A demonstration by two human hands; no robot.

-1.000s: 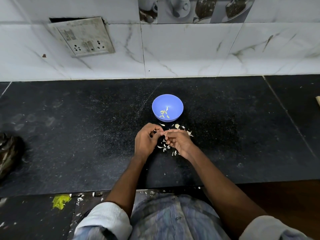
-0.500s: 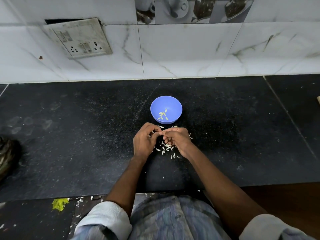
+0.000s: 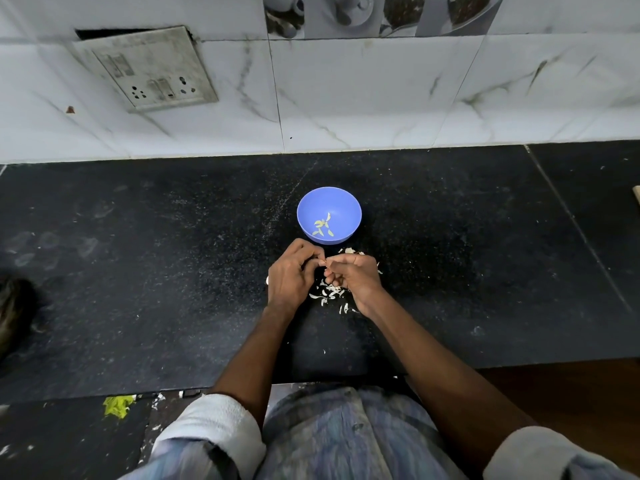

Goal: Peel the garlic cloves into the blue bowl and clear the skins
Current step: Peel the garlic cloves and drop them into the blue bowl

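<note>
A blue bowl stands on the black counter with a few pale peeled garlic cloves inside. Just in front of it my left hand and my right hand meet fingertip to fingertip. Both have curled fingers and pinch a small garlic clove between them; most of the clove is hidden. White garlic skins lie scattered on the counter under and around my right hand, some more just behind it near the bowl.
A tiled wall with a switch and socket plate rises behind the counter. A dark object sits at the far left edge. Yellow-green scraps and white bits lie on the lower ledge by my left sleeve.
My hands have stayed together in front of the bowl, working the clove with small finger movements. The view has shifted slightly; the bowl and skins have not moved.
</note>
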